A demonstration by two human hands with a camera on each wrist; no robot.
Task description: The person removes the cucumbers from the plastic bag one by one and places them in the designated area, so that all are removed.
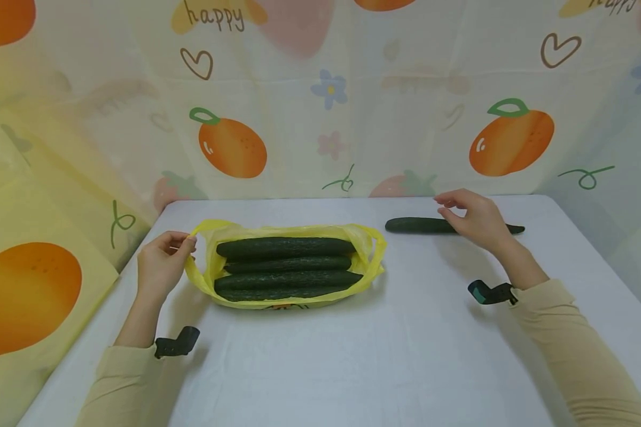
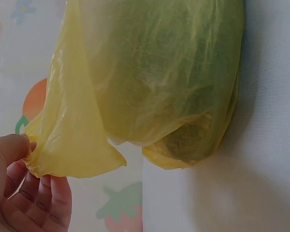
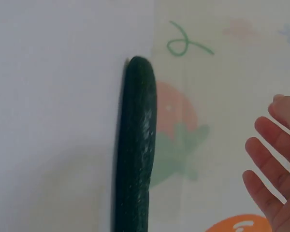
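Observation:
My left hand [image 1: 162, 261] pinches a handle of the yellow plastic bag [image 1: 299, 303] between thumb and fingers. In the left wrist view the thin plastic [image 2: 82, 130] stretches away from the fingertips. Several dark green cucumbers [image 1: 288, 264] lie side by side in the bag, seen through its open top. Over at the back right, another cucumber [image 1: 416, 225] lies on the white table. My right hand [image 1: 478, 219] hovers above it with spread, slightly bent fingers, hiding part of its length. The right wrist view shows the cucumber [image 3: 137, 140] apart from the fingers [image 3: 270, 159].
The table [image 1: 352, 367] has a white cover. Behind it hangs a pale cloth [image 1: 395, 130] printed with oranges, hearts and flowers, reaching round both sides. A small dark camera is strapped at each wrist.

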